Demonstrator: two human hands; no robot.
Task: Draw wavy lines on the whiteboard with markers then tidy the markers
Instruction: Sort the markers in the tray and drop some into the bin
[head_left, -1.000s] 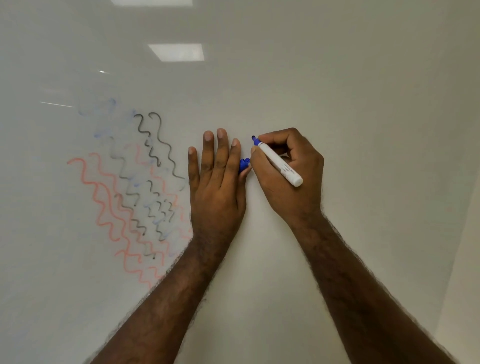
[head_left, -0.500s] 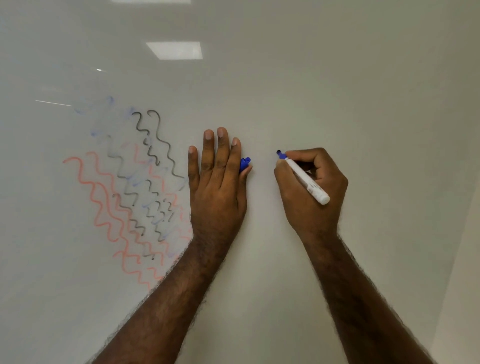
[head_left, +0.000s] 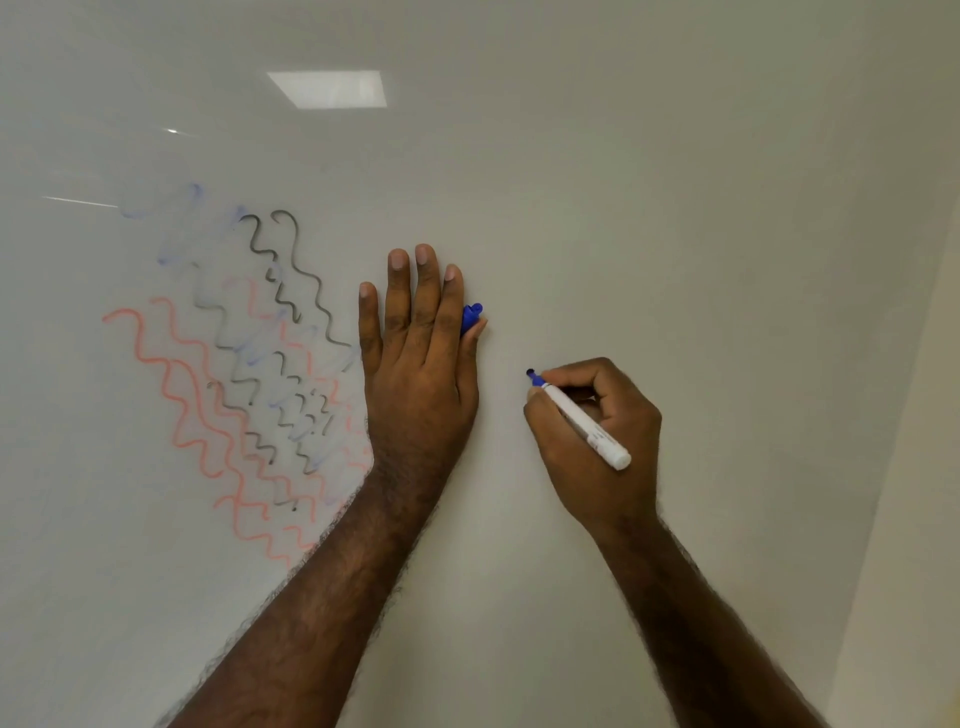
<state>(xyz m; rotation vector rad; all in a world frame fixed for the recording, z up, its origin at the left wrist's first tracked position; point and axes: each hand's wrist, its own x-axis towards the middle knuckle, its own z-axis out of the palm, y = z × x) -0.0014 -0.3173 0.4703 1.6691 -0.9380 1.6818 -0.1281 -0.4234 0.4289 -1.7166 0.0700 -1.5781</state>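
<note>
The whiteboard (head_left: 675, 208) fills the view. On its left part are red wavy lines (head_left: 171, 374), black wavy lines (head_left: 306, 280) and smeared blue marks (head_left: 176, 244). My left hand (head_left: 418, 374) lies flat against the board with straight fingers, and its thumb pinches a blue marker cap (head_left: 471, 316) against the index finger. To its lower right, my right hand (head_left: 587, 483) grips an uncapped blue marker (head_left: 587, 426) with a white barrel. The marker's tip points up-left at the board, over a part with no drawing.
A ceiling light's reflection (head_left: 327, 89) shows at the top of the glossy board. A beige wall (head_left: 924, 415) borders the board's right edge. No other markers or tray are in view.
My right hand has carried the blue marker down and to the right, away from my left hand. My left hand has stayed flat on the board with the cap.
</note>
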